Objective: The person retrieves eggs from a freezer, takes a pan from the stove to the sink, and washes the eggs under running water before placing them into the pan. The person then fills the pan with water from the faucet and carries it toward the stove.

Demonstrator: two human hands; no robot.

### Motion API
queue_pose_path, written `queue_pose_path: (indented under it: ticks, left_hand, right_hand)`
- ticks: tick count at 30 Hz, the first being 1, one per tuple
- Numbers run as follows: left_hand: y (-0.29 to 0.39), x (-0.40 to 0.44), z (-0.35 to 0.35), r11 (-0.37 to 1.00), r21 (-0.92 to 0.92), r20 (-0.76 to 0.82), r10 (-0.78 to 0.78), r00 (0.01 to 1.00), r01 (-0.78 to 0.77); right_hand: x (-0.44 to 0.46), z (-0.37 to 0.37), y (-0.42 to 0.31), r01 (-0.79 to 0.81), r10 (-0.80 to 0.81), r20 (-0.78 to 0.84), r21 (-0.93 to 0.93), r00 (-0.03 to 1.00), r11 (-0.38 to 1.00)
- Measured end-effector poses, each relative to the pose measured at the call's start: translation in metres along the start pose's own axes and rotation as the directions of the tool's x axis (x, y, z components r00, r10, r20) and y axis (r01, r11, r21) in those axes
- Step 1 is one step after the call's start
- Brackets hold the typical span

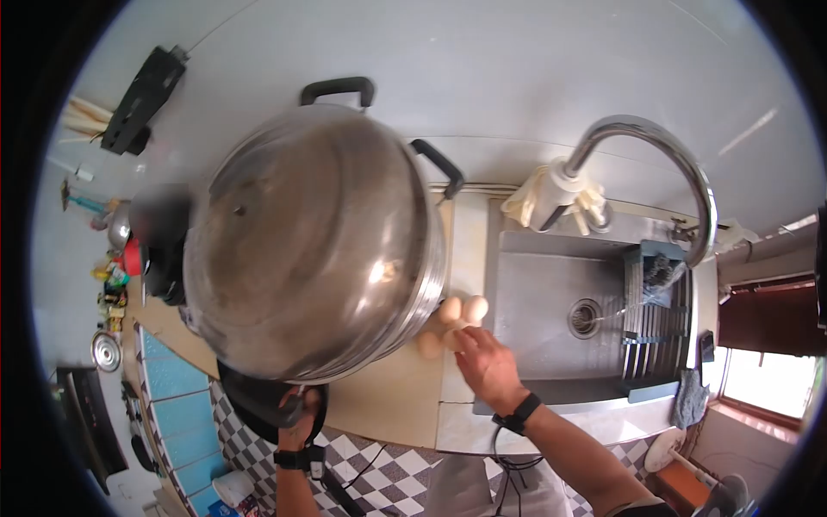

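My right hand [491, 366] reaches to the counter left of the sink, with its fingertips closed on a pale brown egg [453, 337]. Other eggs [475, 308] lie close around it, several in all, beside the base of a large steel steamer pot [319, 241]. That domed pot has black side handles and fills the left middle of the view. Below it, at the counter's front edge, my left hand [300, 418] is wrapped round the dark handle of a black pan [245, 401]. Much of the pan is hidden behind the pot.
To the right is a steel sink [543, 293] with a drying rack [650, 319] and a curved tap [702, 189] running water. A white bottle [556, 194] and pale gloves stand behind it. A grey cloth [691, 399] hangs at the sink's right edge. Cables hang near my waist.
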State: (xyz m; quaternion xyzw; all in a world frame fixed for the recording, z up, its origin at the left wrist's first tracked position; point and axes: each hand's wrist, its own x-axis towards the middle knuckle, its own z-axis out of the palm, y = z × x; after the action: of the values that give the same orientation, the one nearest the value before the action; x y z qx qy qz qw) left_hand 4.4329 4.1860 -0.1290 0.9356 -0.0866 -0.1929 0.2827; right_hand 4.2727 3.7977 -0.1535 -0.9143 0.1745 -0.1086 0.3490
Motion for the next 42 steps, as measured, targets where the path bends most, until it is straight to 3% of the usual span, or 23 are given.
queue_pose_path:
  ticks: [3,5,6,7,9,11,12,13,15,17,19,20,21,23,25,27,29,31,33,35,37,41,42]
  left_hand:
    - [-0.014,0.002,-0.001,0.988,0.138,-0.007,0.068,0.998,-0.066]
    - [0.018,-0.007,-0.007,0.984,0.080,0.000,-0.160,0.987,0.159]
    - [0.007,-0.006,-0.006,0.997,0.071,-0.002,-0.038,0.999,0.038]
    - [-0.005,-0.002,-0.004,0.998,0.057,0.007,0.014,1.000,-0.015]
    - [-0.017,-0.008,-0.002,0.995,-0.104,0.013,0.004,1.000,-0.002]
    - [0.019,-0.019,-0.004,0.999,0.021,-0.082,-0.048,0.996,0.050]
    - [0.048,-0.026,0.001,1.000,-0.007,-0.195,0.013,0.981,-0.015]
    - [0.068,-0.032,0.002,1.000,-0.006,-0.188,0.023,0.982,-0.025]
    - [0.104,-0.044,0.004,0.992,0.087,-0.190,0.109,0.976,-0.094]
    - [0.160,-0.060,0.026,0.985,0.084,-0.152,0.163,0.975,-0.151]
    - [0.213,-0.073,0.057,0.957,-0.113,0.060,0.273,0.960,-0.266]
    - [0.235,-0.077,0.078,0.943,-0.176,0.130,0.308,0.942,-0.284]
    - [0.256,-0.079,0.102,0.925,-0.238,0.197,0.344,0.918,-0.295]
    - [0.310,-0.076,0.145,0.915,-0.368,0.406,0.316,0.858,-0.164]
    - [0.347,-0.067,0.197,0.862,-0.506,0.553,0.293,0.780,0.035]
    - [0.365,-0.052,0.264,0.797,-0.604,0.545,0.393,0.741,0.021]
    - [0.386,-0.047,0.316,0.767,-0.608,0.604,0.280,0.746,0.205]
    - [0.407,-0.045,0.349,0.692,-0.639,0.668,0.281,0.689,0.337]
    - [0.419,-0.051,0.371,0.622,-0.706,0.621,0.314,0.718,0.338]
    - [0.426,-0.056,0.390,0.604,-0.723,0.567,0.240,0.788,0.336]
    - [0.426,-0.054,0.396,0.511,-0.755,0.589,0.254,0.767,0.410]
    - [0.426,-0.057,0.400,0.509,-0.745,0.608,0.252,0.753,0.431]
    - [0.426,-0.060,0.399,0.500,-0.758,0.594,0.267,0.759,0.418]
  right_hand:
    - [-0.012,-0.017,0.001,-0.044,0.046,-0.026,0.078,0.999,0.996]
    - [-0.024,-0.040,0.005,-0.258,0.257,0.056,0.393,0.965,0.883]
    - [-0.032,-0.050,0.014,-0.288,0.304,0.049,0.488,0.951,0.824]
    - [-0.041,-0.061,0.027,-0.302,0.325,0.032,0.464,0.945,0.833]
    - [-0.057,-0.083,0.058,-0.535,0.603,0.316,0.815,0.733,0.223]
    - [-0.068,-0.108,0.097,-0.497,0.628,0.288,0.849,0.723,0.182]
    - [-0.072,-0.119,0.116,-0.346,0.661,0.253,0.938,0.707,0.011]
    - [-0.073,-0.131,0.130,-0.167,0.694,0.226,0.974,0.684,-0.153]
    - [-0.067,-0.156,0.153,-0.093,0.698,0.259,0.959,0.668,-0.266]
    - [-0.062,-0.169,0.167,-0.017,0.688,0.250,0.945,0.681,-0.327]
    - [-0.062,-0.179,0.182,-0.059,0.495,0.271,0.914,0.826,-0.402]
    - [-0.058,-0.178,0.183,-0.113,0.552,0.331,0.914,0.766,-0.390]
    - [-0.058,-0.176,0.186,-0.103,0.551,0.325,0.913,0.769,-0.395]
    - [-0.058,-0.171,0.194,-0.275,0.459,0.448,0.876,0.767,-0.396]
    - [-0.052,-0.173,0.185,-0.308,0.469,0.489,0.858,0.735,-0.411]
    - [-0.050,-0.167,0.179,-0.348,0.592,0.506,0.862,0.627,-0.368]
    - [-0.057,-0.161,0.185,-0.311,0.525,0.473,0.876,0.708,-0.369]
    - [-0.058,-0.163,0.181,-0.220,0.499,0.321,0.942,0.805,-0.252]
    - [-0.058,-0.168,0.169,-0.172,0.611,0.233,0.972,0.757,-0.158]
    - [-0.065,-0.159,0.182,-0.157,0.571,0.172,0.985,0.803,-0.075]
    - [-0.066,-0.157,0.183,-0.183,0.604,0.130,0.983,0.787,0.027]
    - [-0.066,-0.159,0.184,-0.317,0.628,0.065,0.900,0.776,0.299]
    - [-0.067,-0.155,0.190,-0.318,0.643,0.053,0.898,0.764,0.304]
